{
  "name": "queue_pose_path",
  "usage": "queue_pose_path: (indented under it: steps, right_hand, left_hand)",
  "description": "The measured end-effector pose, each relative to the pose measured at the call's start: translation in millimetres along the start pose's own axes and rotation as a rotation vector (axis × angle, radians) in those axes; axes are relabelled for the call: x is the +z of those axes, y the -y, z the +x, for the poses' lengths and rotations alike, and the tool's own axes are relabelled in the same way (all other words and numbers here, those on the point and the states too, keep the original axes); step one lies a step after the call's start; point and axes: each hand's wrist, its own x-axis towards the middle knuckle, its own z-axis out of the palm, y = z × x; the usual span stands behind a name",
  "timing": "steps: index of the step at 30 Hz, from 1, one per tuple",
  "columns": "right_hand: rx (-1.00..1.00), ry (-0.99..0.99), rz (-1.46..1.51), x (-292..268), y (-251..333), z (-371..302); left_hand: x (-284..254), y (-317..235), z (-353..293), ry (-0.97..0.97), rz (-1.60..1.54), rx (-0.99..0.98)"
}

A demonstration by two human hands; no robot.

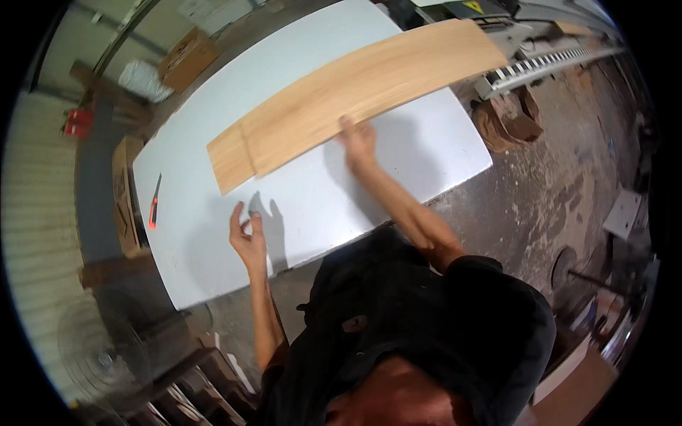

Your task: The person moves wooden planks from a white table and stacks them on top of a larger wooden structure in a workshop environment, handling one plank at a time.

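Note:
A long light-wood board lies at a slant over the white table, its far right end reaching past the table edge. At its left end a short stretch of similar wood shows beyond a seam; whether this is a second board underneath, I cannot tell. My right hand grips the near edge of the long board, thumb on top and the other fingers partly hidden. Apart from the wood, my left hand hovers above the table with its fingers spread, holding nothing.
A utility knife with a red-orange handle lies on the table's left side. Beyond the right end stands a machine with a black-and-white striped rail. A cardboard box sits past the far left edge, and a fan stands at lower left.

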Motion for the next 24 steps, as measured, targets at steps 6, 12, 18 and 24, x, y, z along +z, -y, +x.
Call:
queue_pose_path:
  steps: [6, 12, 18, 24]
  right_hand:
    - [0.103, 0.122, 0.045, 51, -75, -55]
    - [0.42, 0.896, -0.649, 23, -72, -41]
    - [-0.724, 0.71, -1.234, 57, -26, -67]
    - [-0.909, 0.752, -1.567, -8, -15, 10]
  left_hand:
    - [-8, 43, 96, 0.054, 0.199, 0.28]
    - [-40, 71, 131, 0.225, 0.366, 0.324]
    - [-42, 83, 129, 0.232, 0.643, 0.567]
    - [-39, 102, 141, 0.117, 0.501, 0.492]
